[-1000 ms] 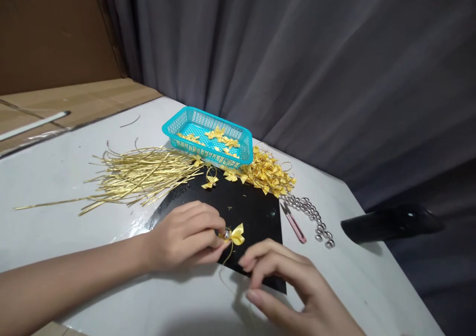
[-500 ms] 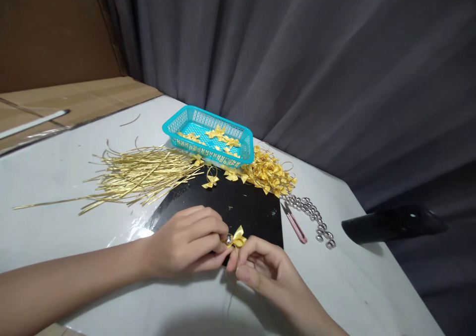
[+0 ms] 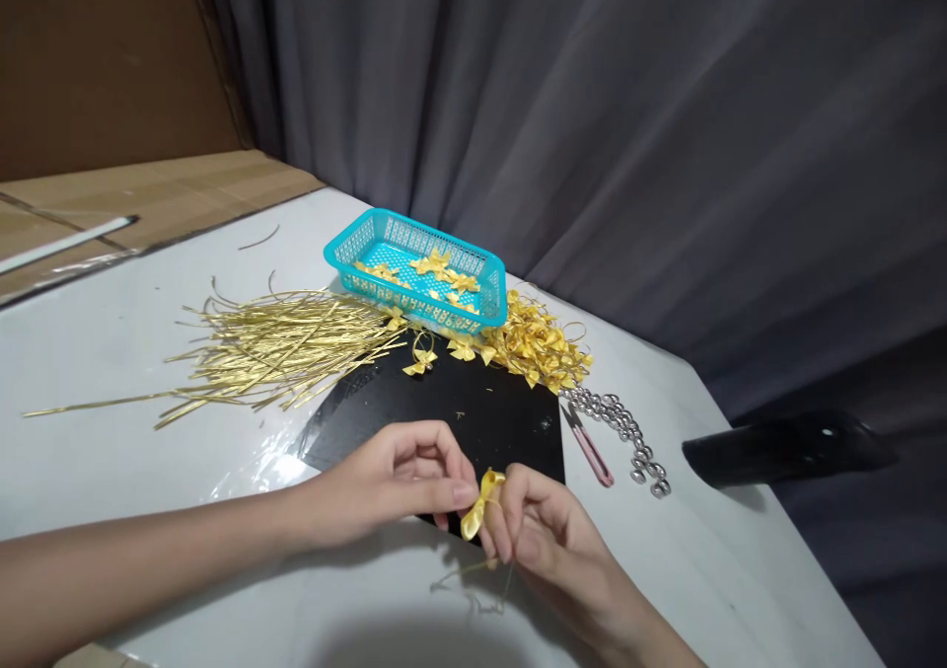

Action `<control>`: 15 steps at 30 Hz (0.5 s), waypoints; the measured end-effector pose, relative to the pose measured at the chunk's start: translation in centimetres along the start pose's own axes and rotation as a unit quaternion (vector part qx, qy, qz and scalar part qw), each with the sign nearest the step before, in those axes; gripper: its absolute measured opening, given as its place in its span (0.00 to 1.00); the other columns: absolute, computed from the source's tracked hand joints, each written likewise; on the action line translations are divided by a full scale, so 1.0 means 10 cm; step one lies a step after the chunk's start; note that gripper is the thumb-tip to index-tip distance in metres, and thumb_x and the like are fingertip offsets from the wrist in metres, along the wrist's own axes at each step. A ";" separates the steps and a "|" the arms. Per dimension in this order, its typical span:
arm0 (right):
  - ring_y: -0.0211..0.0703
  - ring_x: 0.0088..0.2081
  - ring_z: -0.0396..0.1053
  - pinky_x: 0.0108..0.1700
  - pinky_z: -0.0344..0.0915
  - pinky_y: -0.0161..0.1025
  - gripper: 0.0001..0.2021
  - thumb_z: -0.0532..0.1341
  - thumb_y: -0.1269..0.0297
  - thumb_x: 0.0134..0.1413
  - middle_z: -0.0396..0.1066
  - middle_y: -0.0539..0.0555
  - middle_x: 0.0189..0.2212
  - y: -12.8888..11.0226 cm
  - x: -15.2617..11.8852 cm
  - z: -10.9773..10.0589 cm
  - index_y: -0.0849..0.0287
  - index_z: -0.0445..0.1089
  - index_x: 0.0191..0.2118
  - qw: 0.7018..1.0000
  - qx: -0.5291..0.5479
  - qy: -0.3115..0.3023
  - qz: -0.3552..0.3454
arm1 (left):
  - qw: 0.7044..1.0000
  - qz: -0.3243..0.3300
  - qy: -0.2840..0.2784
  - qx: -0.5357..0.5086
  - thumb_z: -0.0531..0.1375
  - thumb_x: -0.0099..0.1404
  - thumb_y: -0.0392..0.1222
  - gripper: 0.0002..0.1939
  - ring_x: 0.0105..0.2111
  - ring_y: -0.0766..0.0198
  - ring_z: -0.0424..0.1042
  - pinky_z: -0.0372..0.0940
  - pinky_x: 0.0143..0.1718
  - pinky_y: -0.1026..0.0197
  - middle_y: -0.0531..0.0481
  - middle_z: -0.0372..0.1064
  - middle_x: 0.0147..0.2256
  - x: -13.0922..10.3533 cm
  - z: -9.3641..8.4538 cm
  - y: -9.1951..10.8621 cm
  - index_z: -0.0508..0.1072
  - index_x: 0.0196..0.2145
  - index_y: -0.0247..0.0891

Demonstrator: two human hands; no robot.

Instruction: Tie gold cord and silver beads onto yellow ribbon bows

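A yellow ribbon bow is held up between my two hands over the front edge of a black mat. My left hand pinches its left side between thumb and fingers. On the other side, the closed fingers of my right hand grip the bow's right side, with thin gold cord hanging below them. The silver bell is out of sight now. Beyond my hands, another bow with a cord loop lies on the mat's back part.
A turquoise basket with several bows stands at the back. Gold cords are heaped at left, bows at right. Pink-handled snips, silver bells and a black cylindrical object lie farther right.
The bow has turned on its side and moved slightly right and down. My left fingers have shifted onto it, the silver bell has gone from view, and the cord ends now show below.
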State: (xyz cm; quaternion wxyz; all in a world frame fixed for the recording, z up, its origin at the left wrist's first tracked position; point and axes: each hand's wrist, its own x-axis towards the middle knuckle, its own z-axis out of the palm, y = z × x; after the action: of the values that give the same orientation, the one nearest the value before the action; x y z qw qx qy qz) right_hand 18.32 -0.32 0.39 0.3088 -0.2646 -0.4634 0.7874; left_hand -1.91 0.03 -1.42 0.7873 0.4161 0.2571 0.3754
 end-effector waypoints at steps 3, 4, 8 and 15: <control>0.39 0.31 0.65 0.40 0.63 0.38 0.14 0.69 0.57 0.49 0.63 0.49 0.23 0.02 -0.01 0.00 0.58 0.65 0.28 1.000 0.012 0.006 0.003 | 1.000 -0.016 0.002 -0.014 0.68 0.59 0.42 0.12 0.31 0.71 0.70 0.63 0.35 0.68 0.51 0.72 0.33 0.01 -0.02 0.00 0.70 0.32 0.34; 0.40 0.31 0.66 0.40 0.64 0.38 0.15 0.70 0.56 0.49 0.63 0.49 0.23 0.03 -0.01 0.00 0.58 0.65 0.28 1.000 0.020 0.013 0.008 | 1.000 -0.016 0.005 -0.014 0.69 0.58 0.41 0.12 0.32 0.70 0.70 0.64 0.36 0.67 0.51 0.72 0.34 0.00 -0.02 0.00 0.70 0.32 0.34; 0.38 0.30 0.65 0.39 0.63 0.35 0.14 0.70 0.58 0.50 0.61 0.48 0.23 0.03 0.01 0.02 0.59 0.65 0.27 0.998 0.067 0.020 0.006 | 0.999 0.010 0.028 0.028 0.69 0.57 0.40 0.13 0.32 0.71 0.69 0.64 0.37 0.67 0.51 0.71 0.35 -0.02 -0.03 0.02 0.69 0.33 0.34; 0.36 0.28 0.62 0.34 0.62 0.30 0.15 0.71 0.58 0.47 0.58 0.46 0.21 -0.04 0.04 0.02 0.59 0.66 0.26 0.993 0.109 0.039 0.004 | 0.994 0.064 0.048 0.073 0.68 0.58 0.36 0.12 0.30 0.74 0.68 0.63 0.34 0.70 0.53 0.68 0.37 -0.03 -0.04 0.00 0.67 0.33 0.34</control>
State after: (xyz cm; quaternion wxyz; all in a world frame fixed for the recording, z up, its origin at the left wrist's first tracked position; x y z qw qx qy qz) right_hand 17.97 0.04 0.84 0.3505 -0.2621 -0.3614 0.8233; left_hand -2.39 -0.02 -1.58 0.7161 0.4699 0.2942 0.4242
